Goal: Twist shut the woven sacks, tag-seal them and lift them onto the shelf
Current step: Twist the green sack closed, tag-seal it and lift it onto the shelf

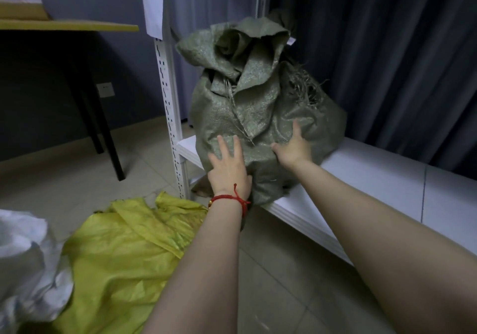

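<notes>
Bare forearms (387,243) reach forward; left hand (227,168) and right hand (294,150) press spread fingers against the green sack (258,106), standing twisted on the shelf (361,179). Shelving seems nearly finished; next, probably the yellow sack (124,251) on the floor.

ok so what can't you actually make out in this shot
Head view only:
- Green sack: any seal at its neck, hidden by its own folded mouth.
- Left hand and right hand: palms, turned against the sack.
- White sack: blurred, cut by the left edge.
- Yellow sack: partly behind the left arm; its mouth can't be told.
- Shelf: upper levels, cut by the top edge.
</notes>
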